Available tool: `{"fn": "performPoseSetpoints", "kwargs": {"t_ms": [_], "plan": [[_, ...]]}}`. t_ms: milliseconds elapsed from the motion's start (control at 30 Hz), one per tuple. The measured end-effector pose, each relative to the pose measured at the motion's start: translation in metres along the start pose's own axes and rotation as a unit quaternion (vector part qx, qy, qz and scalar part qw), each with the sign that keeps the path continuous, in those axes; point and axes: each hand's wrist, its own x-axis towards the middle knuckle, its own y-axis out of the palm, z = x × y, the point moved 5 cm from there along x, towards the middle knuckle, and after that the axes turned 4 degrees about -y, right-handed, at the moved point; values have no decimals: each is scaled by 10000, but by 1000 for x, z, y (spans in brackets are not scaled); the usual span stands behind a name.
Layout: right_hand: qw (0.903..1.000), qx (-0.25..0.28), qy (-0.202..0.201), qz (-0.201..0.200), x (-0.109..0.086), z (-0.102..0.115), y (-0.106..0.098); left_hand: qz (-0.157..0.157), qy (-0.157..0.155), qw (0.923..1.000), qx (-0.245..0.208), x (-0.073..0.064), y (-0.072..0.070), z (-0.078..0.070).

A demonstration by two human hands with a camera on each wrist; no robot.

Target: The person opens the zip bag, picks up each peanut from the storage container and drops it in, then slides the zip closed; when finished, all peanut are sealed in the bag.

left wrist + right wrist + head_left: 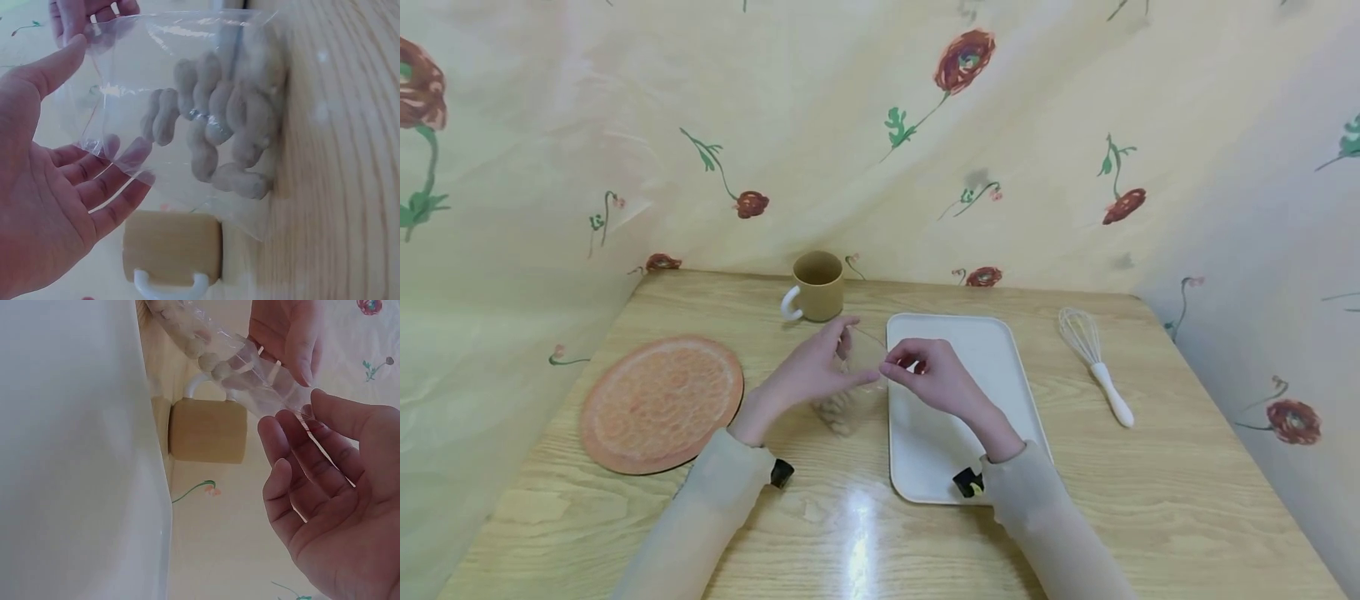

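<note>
A clear plastic bag [834, 410] of unshelled peanuts [204, 150] stands on the table between the two hands. A thin red line runs along its mouth. The left hand [808, 368] holds the bag near the mouth, its thumb and fingers spread around it; some fingertips show through the plastic in the left wrist view. The right hand [936, 379] pinches the mouth's near corner between thumb and index finger, its other fingers loosely bent. In the right wrist view the left thumb lies close to that pinch. Whether the mouth is parted I cannot tell.
A tan mug [820, 287] with a white handle stands behind the bag. A white tray [955, 454] lies under the right forearm. At the left is a round orange-patterned mat [662, 404]; a whisk [1097, 367] lies at the right. Floral cloth hangs behind the table.
</note>
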Motion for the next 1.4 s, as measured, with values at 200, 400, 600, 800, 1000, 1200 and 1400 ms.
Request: {"fn": "performPoseSetpoints", "kwargs": {"t_ms": [200, 400, 600, 800, 1000, 1200, 1400], "plan": [[9999, 120, 35, -66, -1, 0, 1, 17, -45, 9984, -556, -1, -5, 0], [9991, 386, 97, -117, 1, -1, 1, 188, -176, 9932, -1135, 0, -8, 1], [9971, 742, 131, -54, 2, -5, 1, 279, -106, 9894, -1421, 1, -9, -3], [9913, 1277, 320, -70, 2, -6, 4, 637, -233, 9773, -2006, -2, -8, -3], [9777, 1868, 925, -269, 2, -9, 11, 802, -544, 9740, -2048, -3, -6, -4], [9672, 1865, 1712, -207, 0, -15, 17, 638, -656, 9755, -2001, -3, -7, -3], [9638, 2031, 1698, -315, 0, -14, 20, 614, -623, 9758, -2005, -4, -8, -5]]}}
